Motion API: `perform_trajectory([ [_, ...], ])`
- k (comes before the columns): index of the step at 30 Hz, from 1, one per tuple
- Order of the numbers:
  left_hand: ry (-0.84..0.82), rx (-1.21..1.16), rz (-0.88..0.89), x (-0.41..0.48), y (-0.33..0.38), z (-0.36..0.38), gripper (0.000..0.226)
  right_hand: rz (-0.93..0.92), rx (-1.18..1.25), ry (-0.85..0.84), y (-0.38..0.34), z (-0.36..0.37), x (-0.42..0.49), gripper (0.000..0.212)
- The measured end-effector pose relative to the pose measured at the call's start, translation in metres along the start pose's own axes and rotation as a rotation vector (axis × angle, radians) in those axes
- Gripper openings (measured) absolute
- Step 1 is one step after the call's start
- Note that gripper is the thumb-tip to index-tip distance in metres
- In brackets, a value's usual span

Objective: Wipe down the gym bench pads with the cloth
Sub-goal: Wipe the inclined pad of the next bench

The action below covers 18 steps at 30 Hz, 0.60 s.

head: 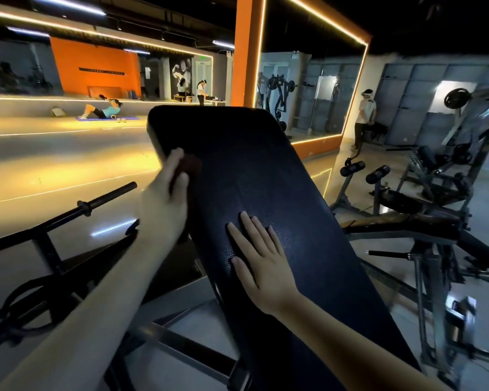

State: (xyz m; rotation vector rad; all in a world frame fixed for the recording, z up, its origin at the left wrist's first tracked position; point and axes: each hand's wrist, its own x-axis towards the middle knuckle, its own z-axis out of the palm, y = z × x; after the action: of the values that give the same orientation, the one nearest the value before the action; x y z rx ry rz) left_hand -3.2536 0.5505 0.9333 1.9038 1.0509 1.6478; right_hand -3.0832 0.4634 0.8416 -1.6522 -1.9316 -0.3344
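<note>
- Bench pad: black, textured, inclined; it runs from the near right corner of the view up to a rounded far end at centre.
- Cloth: dark reddish-brown and bunched, pressed against the left edge of the bench pad in its far half. It is blurred, so its folds cannot be told.
- Left hand: reaches in from the near left along an extended forearm. The grip is closed round the cloth, with fingers curled over it and the thumb alongside.
- Right hand: lies palm-down on the middle of the pad surface, nearer than the cloth and to its right. The grip is wide, with fingers straight and slightly spread, holding nothing.
- Steel frame: grey struts cross below the pad at the near side.
- Black bar: angled, to the left of the pad, on a dark stand.
- Second machine with roller pads: stands to the right, well apart from the hands.
- Mirror: orange-framed with a light strip, behind the far end of the pad.
- Person on a mat: lies on the far left floor.
- Standing person: at far right, beside the mirror.
</note>
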Motion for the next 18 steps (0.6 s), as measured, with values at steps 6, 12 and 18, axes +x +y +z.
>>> perform_trajectory([
  [6, 0.037, 0.024, 0.155, -0.039, -0.019, 0.029, 0.037, -0.006, 0.0, 0.011, 0.002, 0.001, 0.0, 0.054],
  [12, -0.059, -0.007, 0.169, -0.1, -0.019, 0.024, 0.034, -0.015, 0.0, 0.035, 0.003, 0.003, 0.0, 0.055],
  [18, -0.08, -0.028, 0.155, -0.108, -0.02, 0.012, 0.04, -0.01, -0.01, 0.052, 0.002, 0.004, 0.0, 0.055],
])
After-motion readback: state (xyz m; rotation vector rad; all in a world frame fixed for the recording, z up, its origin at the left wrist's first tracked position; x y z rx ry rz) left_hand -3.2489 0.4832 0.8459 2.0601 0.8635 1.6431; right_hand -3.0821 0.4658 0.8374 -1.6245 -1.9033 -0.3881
